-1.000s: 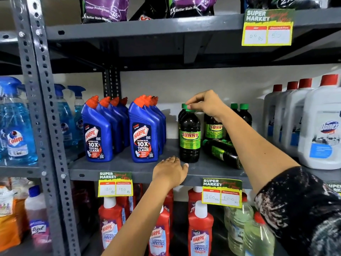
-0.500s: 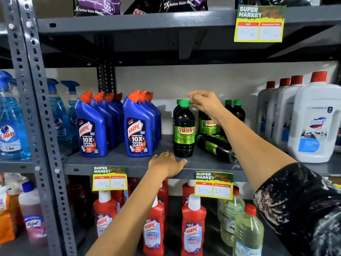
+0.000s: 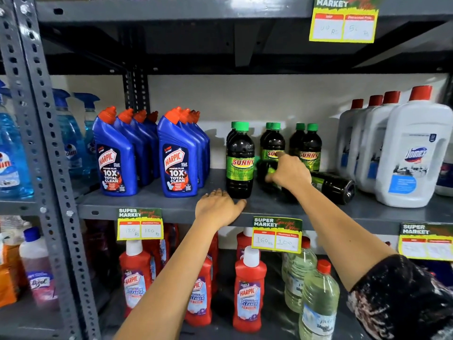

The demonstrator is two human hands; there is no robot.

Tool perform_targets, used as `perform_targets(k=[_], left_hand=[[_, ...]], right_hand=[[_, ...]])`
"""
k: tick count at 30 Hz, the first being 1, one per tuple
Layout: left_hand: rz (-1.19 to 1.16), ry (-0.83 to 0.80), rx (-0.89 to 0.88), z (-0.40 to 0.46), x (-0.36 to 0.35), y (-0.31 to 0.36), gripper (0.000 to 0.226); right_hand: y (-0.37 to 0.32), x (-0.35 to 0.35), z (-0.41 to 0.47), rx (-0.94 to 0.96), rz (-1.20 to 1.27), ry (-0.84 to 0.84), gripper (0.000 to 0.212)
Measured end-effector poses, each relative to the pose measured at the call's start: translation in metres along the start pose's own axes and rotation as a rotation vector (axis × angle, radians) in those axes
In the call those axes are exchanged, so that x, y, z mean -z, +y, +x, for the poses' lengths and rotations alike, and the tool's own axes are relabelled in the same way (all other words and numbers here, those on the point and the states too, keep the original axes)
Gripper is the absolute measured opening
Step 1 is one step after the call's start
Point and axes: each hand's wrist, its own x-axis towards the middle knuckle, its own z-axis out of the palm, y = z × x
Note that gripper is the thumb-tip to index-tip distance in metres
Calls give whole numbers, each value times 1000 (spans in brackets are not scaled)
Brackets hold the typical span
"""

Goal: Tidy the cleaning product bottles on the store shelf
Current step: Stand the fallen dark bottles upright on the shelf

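Dark Sunny bottles with green caps stand on the grey middle shelf (image 3: 171,207); the front one (image 3: 240,165) is upright, and others (image 3: 310,148) stand behind to its right. One Sunny bottle (image 3: 331,186) lies on its side, base pointing right. My right hand (image 3: 289,173) is down on this fallen bottle's neck end, fingers curled over it and the index finger raised. My left hand (image 3: 218,207) rests palm down on the shelf's front edge, just left of the front upright bottle, holding nothing.
Blue Harpic bottles (image 3: 177,158) stand in rows to the left and white Domex bottles (image 3: 414,155) to the right. Blue spray bottles (image 3: 71,138) sit past the steel post (image 3: 36,119). Below are red Harpic bottles (image 3: 248,290) and clear bottles (image 3: 318,298).
My right hand left the cap of the front upright Sunny bottle and dropped down and right onto the fallen bottle. My left hand stayed on the shelf edge.
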Motion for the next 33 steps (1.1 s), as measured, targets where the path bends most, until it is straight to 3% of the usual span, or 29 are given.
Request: perform_targets(k=[5, 10, 15, 18, 21, 26, 29, 33], left_hand=[[-10, -4, -10, 2, -1, -1, 79], [-1, -6, -12, 2, -2, -1, 79], [0, -6, -18, 2, -3, -1, 80], [-3, -24, -21, 4, -3, -2, 79], [-14, -37, -20, 6, -3, -2, 79], [-34, -30, -26, 6, -3, -3, 78], [-45, -30, -22, 6, -4, -4, 78], [-11, -41, -14, 7, -4, -2, 79]], right_hand=[[6, 4, -5, 20, 642, 179, 76], [24, -3, -16, -22, 844, 126, 77], [28, 10, -10, 18, 788, 57, 88], [12, 36, 8, 22, 636, 230, 98], [-13, 67, 31, 59, 329, 343, 75], [-40, 83, 48, 51, -25, 237, 43], [-40, 85, 54, 34, -8, 212, 46], [-23, 86, 58, 155, 262, 98, 21]])
